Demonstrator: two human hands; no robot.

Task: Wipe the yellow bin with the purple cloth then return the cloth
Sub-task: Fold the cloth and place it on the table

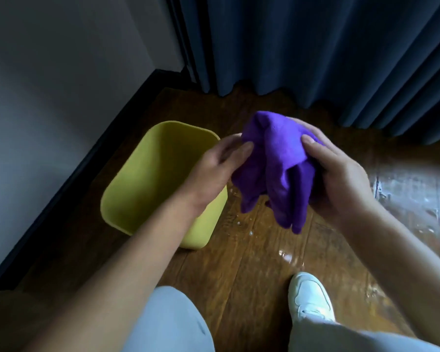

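A yellow rectangular bin [148,174] stands upright on the wooden floor by the wall, its open top facing me and its inside bare. A bunched purple cloth [274,163] hangs in the air just right of the bin's rim. My left hand [214,171] pinches the cloth's left side, its wrist crossing over the bin's right edge. My right hand [341,181] grips the cloth from the right, fingers wrapped around the bundle. The cloth's lower folds dangle free above the floor.
A pale wall with a dark skirting board [69,179] runs along the left. Dark blue curtains [315,52] hang at the back. The wooden floor [239,262] has wet, shiny patches on the right. My white shoe [310,298] and light trousers are at the bottom.
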